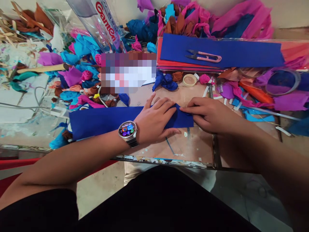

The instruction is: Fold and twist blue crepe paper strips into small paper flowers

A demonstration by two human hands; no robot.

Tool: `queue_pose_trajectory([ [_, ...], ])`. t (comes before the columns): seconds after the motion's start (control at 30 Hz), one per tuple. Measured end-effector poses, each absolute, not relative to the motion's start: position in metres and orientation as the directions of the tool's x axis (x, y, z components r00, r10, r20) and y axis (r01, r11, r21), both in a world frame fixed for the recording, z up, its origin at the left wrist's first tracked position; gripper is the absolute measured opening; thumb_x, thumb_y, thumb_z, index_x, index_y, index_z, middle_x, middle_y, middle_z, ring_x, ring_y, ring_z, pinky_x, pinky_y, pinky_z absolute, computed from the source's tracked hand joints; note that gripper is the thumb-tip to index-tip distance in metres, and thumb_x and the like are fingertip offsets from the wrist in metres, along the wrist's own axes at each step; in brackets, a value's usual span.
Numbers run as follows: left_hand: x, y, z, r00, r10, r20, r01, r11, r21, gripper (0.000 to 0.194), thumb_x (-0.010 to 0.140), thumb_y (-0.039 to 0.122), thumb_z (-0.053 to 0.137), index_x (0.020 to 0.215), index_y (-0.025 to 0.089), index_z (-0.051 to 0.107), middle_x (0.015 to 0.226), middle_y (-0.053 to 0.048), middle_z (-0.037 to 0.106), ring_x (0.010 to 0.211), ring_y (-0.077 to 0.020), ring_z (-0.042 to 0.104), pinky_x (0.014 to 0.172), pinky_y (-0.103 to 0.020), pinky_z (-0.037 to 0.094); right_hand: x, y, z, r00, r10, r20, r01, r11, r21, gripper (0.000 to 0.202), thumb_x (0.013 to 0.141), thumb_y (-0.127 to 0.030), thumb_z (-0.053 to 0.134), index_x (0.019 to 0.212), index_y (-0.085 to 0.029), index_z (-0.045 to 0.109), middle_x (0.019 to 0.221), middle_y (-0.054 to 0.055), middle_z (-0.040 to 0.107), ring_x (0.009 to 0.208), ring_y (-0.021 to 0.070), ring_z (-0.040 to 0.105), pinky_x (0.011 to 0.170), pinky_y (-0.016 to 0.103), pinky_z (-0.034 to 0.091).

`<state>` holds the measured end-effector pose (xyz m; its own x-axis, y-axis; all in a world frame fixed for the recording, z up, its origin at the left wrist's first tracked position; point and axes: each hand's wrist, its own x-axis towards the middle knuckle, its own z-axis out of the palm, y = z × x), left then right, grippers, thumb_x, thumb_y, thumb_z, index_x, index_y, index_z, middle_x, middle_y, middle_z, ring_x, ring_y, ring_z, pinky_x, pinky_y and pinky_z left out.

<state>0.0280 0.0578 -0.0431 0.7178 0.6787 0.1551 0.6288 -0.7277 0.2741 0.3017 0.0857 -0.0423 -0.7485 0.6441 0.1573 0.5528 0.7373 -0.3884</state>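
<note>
A long dark blue strip (103, 120) lies across the board in front of me. My left hand (156, 119), with a watch on the wrist, rests flat on the strip with its fingers spread. At the strip's right end, my right hand (205, 114) has its fingers drawn together on the edge, where a corner looks folded. Pink-handled thread snips (207, 57) lie on another blue strip (251, 53) at the upper right, on top of red sheets in clear wrap.
Rolled and crumpled coloured pieces (84, 75) crowd the left and back. A tape roll (190, 80) sits beyond my hands, and a larger clear roll (283, 82) is at the right. A plastic bottle (96, 22) stands at the back. The board's front edge (164, 160) holds scraps.
</note>
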Motion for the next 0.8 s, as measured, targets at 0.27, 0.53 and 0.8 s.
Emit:
queue_pose_trajectory([
  [0.27,0.0287,0.0557,-0.0429,0.723,0.671,0.163,0.618,-0.734,0.28,0.077,0.102,0.072,0.048,0.151,0.014,0.057,0.152,-0.018,0.061,0.149,-0.0385,0.049,0.135,-0.068,0.009,0.3013,0.0857,-0.0427,-0.748,0.647,0.148,0.557,0.733,-0.391,0.048,0.096,-0.013,0.049,0.131,-0.028,0.078,0.108,0.012,0.075,0.093,0.0298,0.07,0.083,0.047,0.058],
  [0.53,0.0277,0.058,-0.0494,0.756,0.637,0.148,0.571,-0.753,0.326,0.086,0.1,0.074,0.05,0.16,0.013,0.044,0.161,-0.02,0.054,0.156,-0.0387,0.043,0.135,-0.069,0.005,0.3029,0.0855,-0.0461,-0.745,0.651,0.148,0.561,0.731,-0.388,0.049,0.095,-0.012,0.049,0.131,-0.028,0.078,0.111,0.012,0.075,0.098,0.0304,0.071,0.087,0.048,0.058],
  [0.8,0.0278,0.0579,-0.0482,0.759,0.64,0.117,0.587,-0.752,0.302,0.083,0.1,0.071,0.052,0.162,0.016,0.046,0.164,-0.018,0.052,0.157,-0.04,0.041,0.134,-0.07,0.007,0.3024,0.0863,-0.0415,-0.736,0.649,0.193,0.519,0.723,-0.455,0.042,0.093,-0.014,0.054,0.122,-0.024,0.083,0.105,0.011,0.075,0.089,0.0267,0.072,0.081,0.042,0.058],
])
